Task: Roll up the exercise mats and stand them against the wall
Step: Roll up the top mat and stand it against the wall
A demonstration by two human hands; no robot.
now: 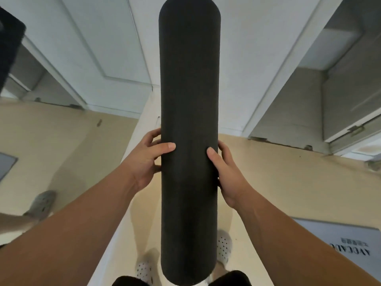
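A rolled black exercise mat (189, 79) fills the middle of the view, held lengthwise in front of me above the floor. My left hand (147, 159) grips its left side, thumb across the front and fingers curled behind. On the opposite side my right hand (225, 172) holds it the same way. The white wall corner (237, 69) stands straight ahead behind the roll. The mat's near end hangs above my feet.
A white door (107, 48) is ahead on the left and a doorway (340, 89) on the right. Another person's foot in a grey shoe (42, 204) stands at the left. A grey floor mat with lettering (340, 242) lies at the lower right. A dark object (9, 44) hangs at upper left.
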